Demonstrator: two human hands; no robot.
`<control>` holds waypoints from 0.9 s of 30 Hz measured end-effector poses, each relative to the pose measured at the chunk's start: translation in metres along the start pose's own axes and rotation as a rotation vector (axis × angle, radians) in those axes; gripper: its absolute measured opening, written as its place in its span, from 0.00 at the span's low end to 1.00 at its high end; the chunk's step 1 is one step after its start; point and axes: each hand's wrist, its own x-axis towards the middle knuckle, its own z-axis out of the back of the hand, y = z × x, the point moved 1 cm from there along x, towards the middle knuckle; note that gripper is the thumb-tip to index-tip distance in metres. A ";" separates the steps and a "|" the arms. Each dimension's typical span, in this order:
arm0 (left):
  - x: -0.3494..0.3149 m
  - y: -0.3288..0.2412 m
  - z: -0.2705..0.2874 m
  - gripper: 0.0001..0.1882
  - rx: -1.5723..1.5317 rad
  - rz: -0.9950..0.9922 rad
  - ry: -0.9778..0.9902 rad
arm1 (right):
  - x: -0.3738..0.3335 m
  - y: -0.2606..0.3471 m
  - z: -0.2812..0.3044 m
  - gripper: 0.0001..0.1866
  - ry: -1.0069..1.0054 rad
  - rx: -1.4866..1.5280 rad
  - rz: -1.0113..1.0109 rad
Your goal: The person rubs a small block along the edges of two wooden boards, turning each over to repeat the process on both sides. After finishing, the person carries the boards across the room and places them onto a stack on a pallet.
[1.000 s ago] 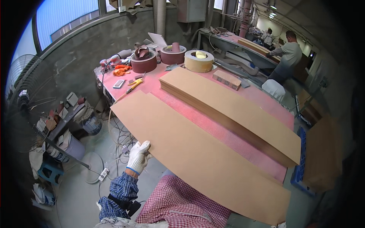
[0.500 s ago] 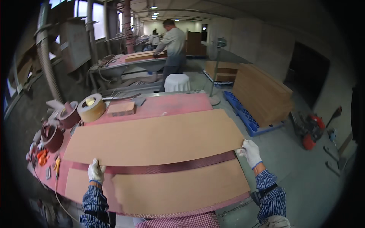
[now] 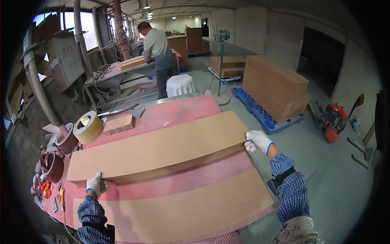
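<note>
A long tan wooden board [image 3: 158, 148] lies flush on top of a stack of similar boards, whose layered edges show along the near side. My left hand [image 3: 96, 185], in a white knit glove, is closed at the near left corner of the top board. At the right end, my right hand [image 3: 258, 142], gloved alike, pinches the board's near corner. Closer to me, a separate long board [image 3: 174, 207] lies flat on the pink mesh-covered table [image 3: 178, 182]. Part of my left fingers is hidden against the stack's edge.
Rolls of abrasive belt [image 3: 53, 166], a tape roll [image 3: 87, 127] and a brick-shaped block [image 3: 119, 124] sit at the left. A co-worker [image 3: 159, 53] bends over another table. Boards on a blue pallet [image 3: 272, 122] and a red pallet jack [image 3: 334, 122] stand right.
The board between my hands has come down onto the stack, whose layered edge now shows. Both hands have moved slightly left with it, and the view has shifted.
</note>
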 end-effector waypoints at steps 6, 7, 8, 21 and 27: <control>0.006 -0.011 -0.006 0.22 0.355 -0.046 0.065 | 0.007 0.001 0.008 0.09 -0.069 -0.130 -0.030; -0.002 -0.017 -0.013 0.23 0.514 -0.139 -0.055 | 0.005 0.002 0.005 0.09 -0.081 -0.127 0.038; -0.002 -0.018 -0.010 0.23 0.536 -0.114 -0.047 | -0.005 0.004 0.002 0.09 -0.099 -0.129 0.098; -0.080 0.128 0.177 0.14 0.952 -0.600 -0.500 | -0.110 -0.066 0.028 0.08 0.009 -1.542 0.339; -0.091 0.163 0.223 0.19 1.043 -0.531 -0.717 | -0.094 -0.080 0.035 0.05 0.062 -1.773 0.427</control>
